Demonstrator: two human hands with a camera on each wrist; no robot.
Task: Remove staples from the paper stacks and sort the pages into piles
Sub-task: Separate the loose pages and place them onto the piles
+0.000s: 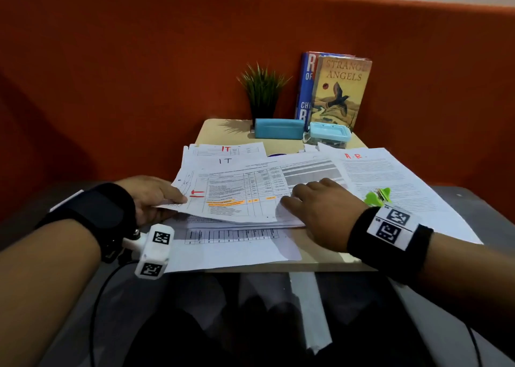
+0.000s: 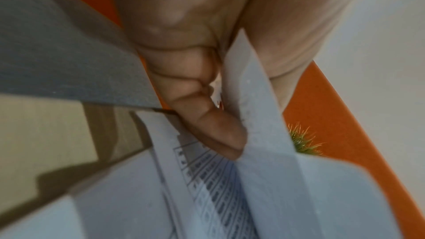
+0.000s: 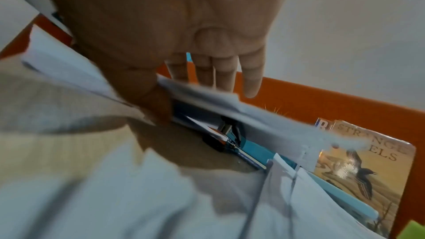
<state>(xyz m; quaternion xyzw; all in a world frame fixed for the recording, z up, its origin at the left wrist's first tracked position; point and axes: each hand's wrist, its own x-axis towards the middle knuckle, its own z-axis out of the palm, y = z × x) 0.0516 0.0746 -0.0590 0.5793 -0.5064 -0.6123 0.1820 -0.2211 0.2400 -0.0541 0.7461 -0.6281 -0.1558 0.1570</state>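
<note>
A stack of printed table pages (image 1: 239, 194) with orange highlights lies tilted across the middle of the small table. My left hand (image 1: 172, 202) pinches its left edge; in the left wrist view the curled fingers (image 2: 207, 130) sit under a sheet (image 2: 264, 134). My right hand (image 1: 295, 199) holds the stack's right part, and the sheets (image 3: 207, 97) pass between thumb and straight fingers (image 3: 230, 75). A green staple remover (image 1: 377, 196) rests on the pile marked "A.R." (image 1: 376, 168) on the right. A pile marked "IT" (image 1: 227, 154) lies behind.
A loose table sheet (image 1: 231, 244) overhangs the table's front edge (image 1: 278, 267). At the back stand a potted plant (image 1: 263, 90), two books (image 1: 340, 88), a blue stapler (image 1: 278, 128) and a light-blue lidded box (image 1: 328, 134). An orange wall is behind.
</note>
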